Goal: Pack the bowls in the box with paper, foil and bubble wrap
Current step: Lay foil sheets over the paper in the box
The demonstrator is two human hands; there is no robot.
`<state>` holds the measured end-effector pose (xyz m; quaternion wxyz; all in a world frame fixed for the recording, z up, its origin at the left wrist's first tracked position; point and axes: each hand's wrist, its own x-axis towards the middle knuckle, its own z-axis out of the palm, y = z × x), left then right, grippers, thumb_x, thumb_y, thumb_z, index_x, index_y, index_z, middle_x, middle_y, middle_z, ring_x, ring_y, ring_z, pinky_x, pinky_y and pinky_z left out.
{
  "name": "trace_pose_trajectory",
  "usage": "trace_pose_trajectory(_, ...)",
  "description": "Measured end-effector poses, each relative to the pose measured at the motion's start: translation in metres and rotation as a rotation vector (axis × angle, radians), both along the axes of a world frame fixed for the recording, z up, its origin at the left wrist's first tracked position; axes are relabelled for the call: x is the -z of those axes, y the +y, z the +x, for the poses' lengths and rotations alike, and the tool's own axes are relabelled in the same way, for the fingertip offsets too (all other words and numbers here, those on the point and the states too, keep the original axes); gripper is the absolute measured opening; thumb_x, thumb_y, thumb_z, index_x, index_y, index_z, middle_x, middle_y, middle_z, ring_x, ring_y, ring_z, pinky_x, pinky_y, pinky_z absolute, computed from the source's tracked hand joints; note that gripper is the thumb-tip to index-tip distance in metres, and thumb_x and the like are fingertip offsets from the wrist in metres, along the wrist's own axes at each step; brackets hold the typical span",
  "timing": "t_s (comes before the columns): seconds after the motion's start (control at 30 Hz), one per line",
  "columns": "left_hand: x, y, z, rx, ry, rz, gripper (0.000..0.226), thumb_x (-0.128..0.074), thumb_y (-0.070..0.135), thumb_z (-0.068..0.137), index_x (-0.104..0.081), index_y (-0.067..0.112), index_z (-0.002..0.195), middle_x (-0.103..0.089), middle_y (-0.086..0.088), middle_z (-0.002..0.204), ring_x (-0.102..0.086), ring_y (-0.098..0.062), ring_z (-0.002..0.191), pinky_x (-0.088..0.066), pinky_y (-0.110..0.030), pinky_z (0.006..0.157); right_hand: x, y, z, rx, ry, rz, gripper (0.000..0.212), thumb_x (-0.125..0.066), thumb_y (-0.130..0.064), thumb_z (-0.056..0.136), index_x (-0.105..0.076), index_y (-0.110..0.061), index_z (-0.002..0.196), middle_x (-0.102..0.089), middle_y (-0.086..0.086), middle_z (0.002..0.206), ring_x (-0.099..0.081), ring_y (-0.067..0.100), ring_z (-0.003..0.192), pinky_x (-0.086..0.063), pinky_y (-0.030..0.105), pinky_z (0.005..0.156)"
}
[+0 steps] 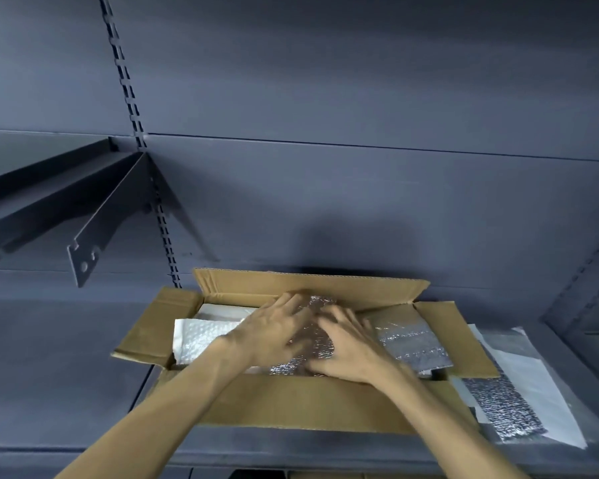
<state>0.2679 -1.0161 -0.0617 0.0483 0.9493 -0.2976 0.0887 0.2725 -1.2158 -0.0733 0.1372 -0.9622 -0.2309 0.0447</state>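
Two bare hands work inside one open cardboard box [291, 406], which stands on a dark grey metal shelf [66, 392] with its four flaps folded outward. Left hand [274, 331]: fingers straight and spread, laid flat on a silver foil-wrapped bundle [312, 340] in the middle of the box. Right hand [346, 347]: fingers likewise extended, pressing on the near right side of the same bundle, slightly blurred; the two hands lie close together, fingertips nearly meeting over the foil. What is under the foil cannot be made out. Left of the bundle, inside the box: one sheet of white bubble wrap [201, 338] over white paper [222, 311]. Right of the bundle, still inside the box: one flat silver foil sheet [412, 340] leaning toward the right flap. Outside the box, on the shelf to the right: a loose pile of packing stock, with a foil piece [498, 413] lying on white paper sheets [540, 392], and a clear or pale film edge at the far right whose kind cannot be told. Surroundings: dark grey back panel [325, 98] rising behind the box, one slotted upright rail [128, 98] running down it at left, and one higher shelf on a notched bracket [94, 236] at the far left. Lighting dim; a soft shadow falls on the panel just behind the far flap.
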Motion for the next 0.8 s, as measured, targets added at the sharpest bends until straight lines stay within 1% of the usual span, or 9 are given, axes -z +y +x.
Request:
trace_pose_trajectory(0.07,0.008,-0.006,0.004,0.006,0.059,0.004,0.068,-0.048,0.055,0.093,-0.03,0.025,0.151,-0.04,0.0,0.14,-0.036,-0.02,0.131,-0.037,-0.038,0.111,0.001,-0.005,-0.003,-0.001,-0.051,0.058,0.064,-0.06,-0.065,0.07,-0.052,-0.037,0.127,-0.033,-0.014,0.146,-0.031,0.016,0.136,-0.031,0.056,0.112)
trace_pose_trajectory(0.17,0.022,-0.007,0.007,0.017,0.165,-0.019,0.085,-0.043,0.068,0.091,-0.002,0.036,0.158,-0.029,0.0,0.151,-0.018,-0.018,0.146,-0.029,-0.037,0.118,-0.004,-0.032,-0.002,-0.038,-0.163,0.128,0.054,-0.053,-0.063,0.079,-0.057,-0.04,0.128,-0.036,-0.021,0.144,-0.035,0.009,0.133,-0.034,0.045,0.108)
trace_pose_trajectory(0.23,0.033,-0.007,0.01,0.019,0.195,0.017,0.088,-0.038,0.076,0.09,-0.001,0.035,0.159,-0.025,-0.001,0.156,-0.012,-0.018,0.15,-0.024,-0.038,0.122,-0.011,-0.06,0.004,-0.064,-0.193,0.16,0.049,-0.05,-0.059,0.088,-0.058,-0.042,0.133,-0.036,-0.023,0.145,-0.031,0.002,0.135,-0.031,0.035,0.107)
trace_pose_trajectory(0.3,0.038,-0.006,0.012,0.003,0.222,0.034,0.092,-0.034,0.083,0.087,-0.003,0.035,0.159,-0.024,0.001,0.157,-0.011,-0.018,0.15,-0.021,-0.037,0.123,-0.019,-0.088,0.012,-0.083,-0.093,0.159,0.047,-0.051,-0.054,0.095,-0.052,-0.044,0.141,-0.03,-0.024,0.151,-0.023,-0.001,0.141,-0.028,0.033,0.112)
trace_pose_trajectory(0.4,0.04,-0.008,0.014,-0.004,0.228,0.03,0.097,-0.028,0.094,0.078,-0.004,0.041,0.156,-0.025,0.002,0.156,-0.018,-0.017,0.146,-0.021,-0.039,0.122,-0.027,-0.118,0.019,-0.104,0.147,0.009,0.063,-0.055,-0.052,0.095,-0.031,-0.051,0.153,-0.009,-0.029,0.161,-0.005,-0.007,0.146,-0.021,0.036,0.122)
trace_pose_trajectory(0.53,0.036,-0.011,0.014,-0.04,0.291,0.011,0.1,-0.026,0.098,0.074,-0.003,0.045,0.155,-0.025,0.006,0.155,-0.017,-0.016,0.144,-0.019,-0.039,0.122,-0.026,-0.131,0.023,-0.134,0.208,-0.177,0.097,-0.064,-0.072,0.079,-0.004,-0.059,0.154,0.01,-0.029,0.164,0.003,-0.004,0.15,-0.017,0.032,0.124)
trace_pose_trajectory(0.63,0.029,-0.017,0.016,-0.065,0.284,-0.004,0.096,-0.021,0.094,0.079,-0.003,0.042,0.157,-0.032,0.002,0.148,-0.023,-0.019,0.139,-0.023,-0.045,0.119,-0.024,-0.125,0.03,-0.151,0.224,-0.298,0.11,-0.07,-0.074,0.075,0.002,-0.055,0.156,0.015,-0.022,0.166,0.002,0.003,0.153,-0.009,0.036,0.125)
trace_pose_trajectory(0.7,0.026,-0.024,0.015,-0.064,0.244,0.016,0.097,-0.023,0.095,0.078,-0.005,0.04,0.156,-0.035,0.0,0.144,-0.028,-0.021,0.134,-0.027,-0.046,0.117,-0.024,-0.119,0.036,-0.153,0.235,-0.336,0.117,-0.075,-0.069,0.073,0.002,-0.047,0.159,0.012,-0.017,0.168,0.0,0.008,0.155,-0.011,0.035,0.127)
trace_pose_trajectory(0.8,0.033,-0.035,0.015,-0.024,0.195,0.091,0.102,-0.027,0.096,0.075,-0.007,0.037,0.156,-0.028,-0.003,0.151,-0.023,-0.025,0.14,-0.019,-0.046,0.121,-0.023,-0.116,0.044,-0.16,0.236,-0.338,0.127,-0.081,-0.064,0.07,0.002,-0.038,0.162,0.006,-0.016,0.168,-0.006,0.009,0.155,-0.016,0.033,0.126)
